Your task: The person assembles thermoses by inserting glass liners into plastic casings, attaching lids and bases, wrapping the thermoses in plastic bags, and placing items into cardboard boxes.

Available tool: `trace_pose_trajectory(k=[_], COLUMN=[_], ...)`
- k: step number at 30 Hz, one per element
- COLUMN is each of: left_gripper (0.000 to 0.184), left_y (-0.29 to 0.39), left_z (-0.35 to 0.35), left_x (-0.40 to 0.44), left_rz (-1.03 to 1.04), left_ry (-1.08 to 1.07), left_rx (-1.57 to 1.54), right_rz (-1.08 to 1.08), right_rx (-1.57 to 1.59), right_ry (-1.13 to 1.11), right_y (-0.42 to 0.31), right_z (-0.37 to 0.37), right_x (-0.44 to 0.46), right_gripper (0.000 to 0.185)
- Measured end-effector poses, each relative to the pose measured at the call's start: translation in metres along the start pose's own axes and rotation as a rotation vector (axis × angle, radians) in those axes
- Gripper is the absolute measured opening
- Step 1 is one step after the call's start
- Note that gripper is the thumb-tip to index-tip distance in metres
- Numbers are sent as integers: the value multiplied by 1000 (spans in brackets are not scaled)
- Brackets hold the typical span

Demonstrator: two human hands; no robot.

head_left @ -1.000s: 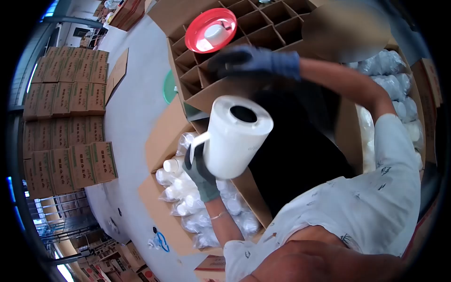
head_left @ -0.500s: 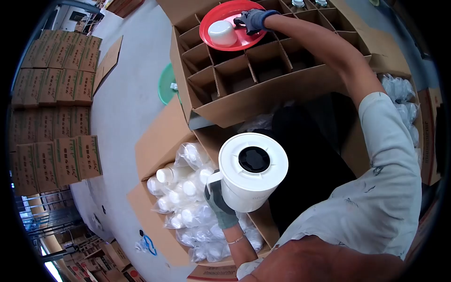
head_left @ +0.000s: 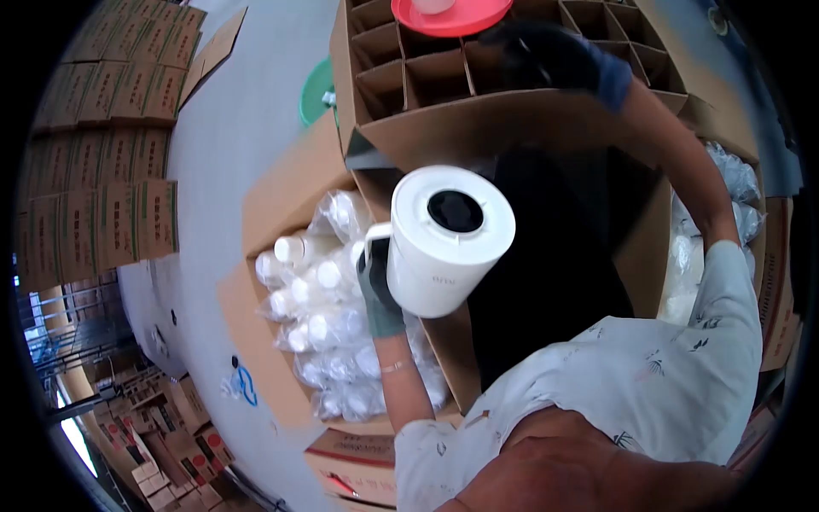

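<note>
My gloved left hand (head_left: pixel 378 294) is closed around the handle of a white jug (head_left: pixel 431 277), held above the gap between the cartons. The jug's round white end with a black centre (head_left: pixel 454 211) faces up toward me. My right hand (head_left: pixel 554 58), in a dark glove, is smeared by motion over the divided carton (head_left: pixel 512 119), so its fingers cannot be read. Just to its left, a red basin (head_left: pixel 452 27) rests on the dividers, with a white cup-like piece (head_left: pixel 433 4) in it, cut off by the top of the view.
An open carton (head_left: pixel 235 294) at left holds several plastic-wrapped white bottle-like pieces (head_left: pixel 328 275). More wrapped pieces (head_left: pixel 734 175) lie in a box at right. A green basin (head_left: pixel 314 92) is on the floor beside stacked cartons (head_left: pixel 94 218). A closed carton (head_left: pixel 358 465) stands at the bottom.
My right hand has left the red basin and moved right and toward me. The jug is still in my left hand, slightly tilted. The view has shifted, with the basin now partly cut off.
</note>
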State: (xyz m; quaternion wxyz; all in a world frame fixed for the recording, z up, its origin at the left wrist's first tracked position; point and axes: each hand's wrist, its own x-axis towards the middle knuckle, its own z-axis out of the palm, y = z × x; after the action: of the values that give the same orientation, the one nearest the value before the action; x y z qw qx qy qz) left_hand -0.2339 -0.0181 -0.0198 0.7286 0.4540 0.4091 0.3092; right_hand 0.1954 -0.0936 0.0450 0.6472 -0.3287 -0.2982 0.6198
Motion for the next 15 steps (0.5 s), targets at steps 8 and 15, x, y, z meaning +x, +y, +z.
trace_pose_trajectory(k=[8,15], left_gripper=[33,26], left_y=[2,18], left_z=[4,46], left_x=[20,-3], left_rz=[158,-112], left_ry=[-362,-510], left_rx=[483,129], right_rz=[-690,-1073], right_rx=[-1180,-1426], right_ry=[-544,-886], right_y=[43,54], right_z=[103,137], right_x=[-64,-95], right_gripper=[42,29])
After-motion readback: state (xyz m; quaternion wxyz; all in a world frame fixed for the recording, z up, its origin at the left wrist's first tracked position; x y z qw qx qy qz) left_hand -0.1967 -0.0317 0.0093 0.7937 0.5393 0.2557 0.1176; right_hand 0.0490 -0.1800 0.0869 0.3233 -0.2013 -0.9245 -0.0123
